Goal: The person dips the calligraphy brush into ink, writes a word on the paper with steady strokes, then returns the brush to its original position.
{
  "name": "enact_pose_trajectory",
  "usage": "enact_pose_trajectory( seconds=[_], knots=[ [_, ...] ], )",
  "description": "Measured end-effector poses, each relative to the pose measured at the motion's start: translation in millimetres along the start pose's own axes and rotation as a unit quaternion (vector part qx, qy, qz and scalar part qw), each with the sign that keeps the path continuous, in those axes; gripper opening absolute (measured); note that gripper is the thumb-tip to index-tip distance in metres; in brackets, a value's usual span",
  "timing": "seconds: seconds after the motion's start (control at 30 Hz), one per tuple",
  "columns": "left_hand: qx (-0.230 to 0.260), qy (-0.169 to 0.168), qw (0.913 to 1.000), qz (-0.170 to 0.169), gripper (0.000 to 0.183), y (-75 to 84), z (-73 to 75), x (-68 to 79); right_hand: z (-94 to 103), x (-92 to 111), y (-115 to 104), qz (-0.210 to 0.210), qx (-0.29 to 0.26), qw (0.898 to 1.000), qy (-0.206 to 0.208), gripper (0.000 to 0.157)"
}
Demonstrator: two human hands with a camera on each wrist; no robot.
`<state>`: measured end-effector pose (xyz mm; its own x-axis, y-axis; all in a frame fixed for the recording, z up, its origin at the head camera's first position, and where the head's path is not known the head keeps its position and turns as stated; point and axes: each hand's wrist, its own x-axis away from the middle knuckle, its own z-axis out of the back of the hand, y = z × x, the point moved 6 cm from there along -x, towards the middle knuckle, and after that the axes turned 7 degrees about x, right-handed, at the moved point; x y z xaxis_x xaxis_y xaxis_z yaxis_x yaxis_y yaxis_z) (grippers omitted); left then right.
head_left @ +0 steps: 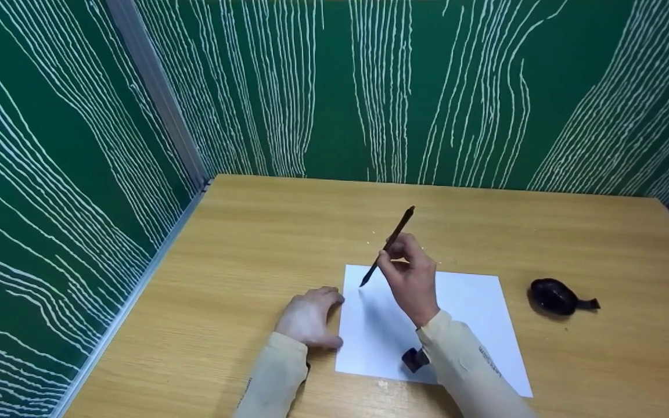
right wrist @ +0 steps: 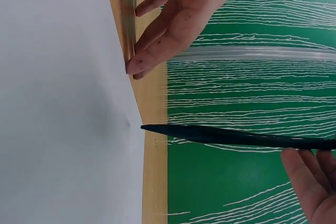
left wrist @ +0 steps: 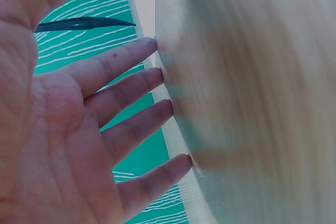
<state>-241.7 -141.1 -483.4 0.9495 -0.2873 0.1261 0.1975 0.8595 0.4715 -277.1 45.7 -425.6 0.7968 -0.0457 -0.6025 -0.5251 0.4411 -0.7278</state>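
Note:
My right hand pinches a thin dark pen-like stick with a pointed end. The stick leans, its point down close over the upper left part of a white sheet of paper. In the right wrist view the same stick reaches towards the paper, its point pale-shadowed on the sheet. My left hand rests at the paper's left edge, thumb and fingertips right at it. Seen from the left wrist, its fingers are spread and nearly straight, tips on the table.
A small dark bowl with a short handle stands right of the paper on the wooden table. Small white specks lie beyond the paper. Green walls with white wavy lines rise behind and at the left. A small dark block sits by the right sleeve.

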Motion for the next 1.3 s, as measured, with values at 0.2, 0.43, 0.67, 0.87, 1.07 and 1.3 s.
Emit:
enact_pose_trajectory(
  seconds=[0.2,0.43,0.67,0.87,1.07,1.3],
  knots=[
    [0.001,0.002,1.0,-0.008,0.076,0.6,0.1,0.4,-0.4,0.0,-1.8,0.009,0.011,1.0,0.0,0.016],
    [0.002,0.009,0.9999,-0.004,0.075,1.4,0.4,1.4,-1.6,0.1,1.9,0.005,0.004,1.0,0.0,0.017],
    [0.011,0.0,0.9999,0.011,0.077,-0.6,-1.7,0.7,-3.6,1.1,2.6,0.0,0.005,1.0,-0.01,0.017],
    [0.007,-0.004,0.9998,0.019,0.078,-0.7,-1.6,0.8,-4.4,1.5,2.6,-0.005,0.006,1.0,-0.015,0.017],
    [0.005,-0.009,0.9997,0.022,0.078,-0.8,-2.2,-0.3,-4.4,1.6,2.7,-0.012,0.009,1.0,-0.02,0.017],
    [0.004,0.004,1.0,0.003,0.076,-1.1,-0.7,0.7,-4.2,2.5,3.2,0.004,0.001,1.0,-0.01,0.018]
  ],
)
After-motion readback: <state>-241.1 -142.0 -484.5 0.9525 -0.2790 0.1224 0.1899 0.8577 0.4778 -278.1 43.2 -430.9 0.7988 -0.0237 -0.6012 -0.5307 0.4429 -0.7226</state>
